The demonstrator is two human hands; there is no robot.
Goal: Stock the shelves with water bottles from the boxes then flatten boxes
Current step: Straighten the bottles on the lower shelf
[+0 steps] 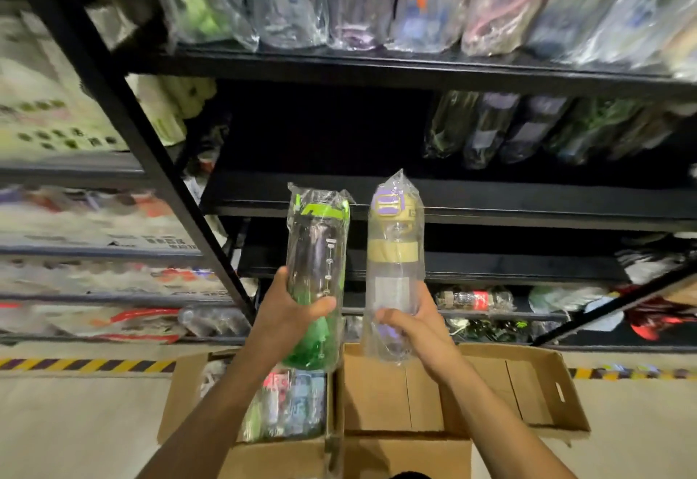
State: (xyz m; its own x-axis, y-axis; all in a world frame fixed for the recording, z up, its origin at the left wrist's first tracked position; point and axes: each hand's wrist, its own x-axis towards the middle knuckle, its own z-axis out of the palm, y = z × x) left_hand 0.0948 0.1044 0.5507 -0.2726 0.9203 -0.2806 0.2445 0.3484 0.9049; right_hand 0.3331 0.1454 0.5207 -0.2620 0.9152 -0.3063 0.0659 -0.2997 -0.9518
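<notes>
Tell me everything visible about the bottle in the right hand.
The bottle has a clear body, a pale yellow cap and collar, and a purple latch. A clear plastic bag wraps it, peaking above the cap. It is held upright above the open cardboard box, the right hand gripping its lower part.

Black metal shelving [377, 68]; pale floor [75, 425]; yellow-black striped tape [86, 364].

a green bottle [317, 275] is coloured lime green at the lid, dark through the upper body and bright green at the base. a clear bottle [394, 282] is topped in lilac and pale yellow. the shelf frame [415, 69] is painted black. the box [377, 395] is plain brown cardboard. the floor tape [86, 364] is striped yellow and dark on a beige floor [75, 422].
</notes>
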